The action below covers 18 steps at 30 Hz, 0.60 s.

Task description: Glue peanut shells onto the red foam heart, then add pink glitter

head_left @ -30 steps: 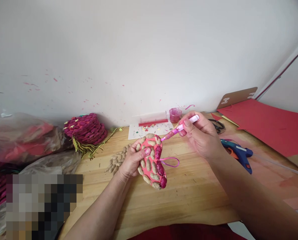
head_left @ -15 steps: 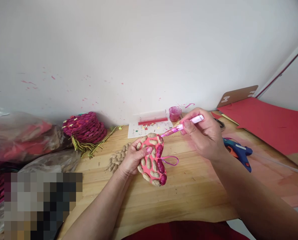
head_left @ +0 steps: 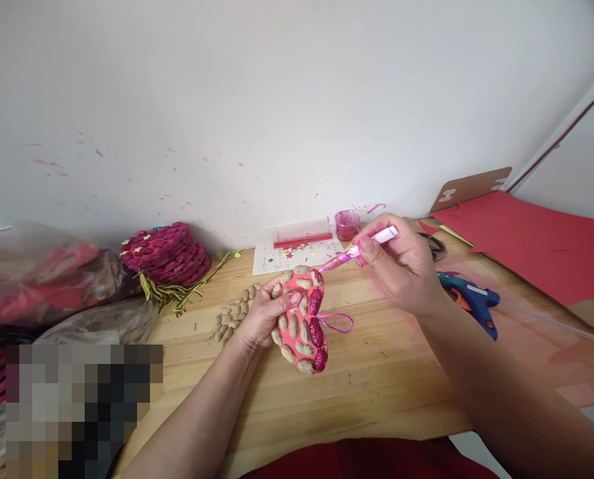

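My left hand (head_left: 269,311) grips a red heart-shaped card (head_left: 287,338) covered with peanuts, its thumb lying across the front. Peanuts along the card's right edge are coated in magenta paint; the others are plain tan. A purple ribbon loop (head_left: 344,324) sticks out from the notch of the heart. Between the thumb and fingers of my right hand (head_left: 399,266) is a white-handled paintbrush (head_left: 379,237), smeared with magenta. Its tip touches or nearly touches a peanut at the card's upper right. Loose peanuts (head_left: 231,316) lie on the table behind my left wrist.
A cup of magenta paint (head_left: 347,225) stands by the wall, beside a white sheet (head_left: 264,261) with small stars. Finished-looking magenta hearts (head_left: 177,256) are stacked at left, near plastic bags (head_left: 37,273). At right are a blue glue gun (head_left: 476,297), scissors (head_left: 437,247) and red sheets (head_left: 536,243).
The brush tip has stayed at the card's upper right edge, with my right hand shifting slightly left. The card has turned a little in my left hand. The whole view has shifted slightly.
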Motion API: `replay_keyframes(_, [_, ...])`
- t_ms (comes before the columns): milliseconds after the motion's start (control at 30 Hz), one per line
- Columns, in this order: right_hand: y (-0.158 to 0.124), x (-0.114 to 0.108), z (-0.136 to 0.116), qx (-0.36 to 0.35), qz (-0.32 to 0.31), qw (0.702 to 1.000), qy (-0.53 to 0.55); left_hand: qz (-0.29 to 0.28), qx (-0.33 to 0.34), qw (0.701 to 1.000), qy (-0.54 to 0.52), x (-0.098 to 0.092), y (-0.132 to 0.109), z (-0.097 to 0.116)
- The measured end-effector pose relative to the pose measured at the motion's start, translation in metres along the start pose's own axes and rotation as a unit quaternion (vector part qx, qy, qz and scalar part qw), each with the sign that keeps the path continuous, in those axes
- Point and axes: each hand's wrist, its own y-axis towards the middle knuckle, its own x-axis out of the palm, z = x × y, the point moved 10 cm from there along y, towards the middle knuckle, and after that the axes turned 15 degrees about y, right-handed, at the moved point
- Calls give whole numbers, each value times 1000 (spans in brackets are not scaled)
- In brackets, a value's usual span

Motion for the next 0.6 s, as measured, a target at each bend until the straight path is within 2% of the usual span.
replay_keyframes(200, [4,0,9,30,-6,999,37,-11,4,1000,-11,1,1,0])
replay_keyframes(333, [4,-6,9,14,18,999,33,-16,-3,1000,-7,1,1,-1])
replay_keyframes(500, [1,0,13,30,-7,999,44,-24,-8,1000,-6,3,1,-2])
replay_keyframes(600, [0,-2,12,19,2,999,26,-24,-7,1000,-10,2,2,-3])
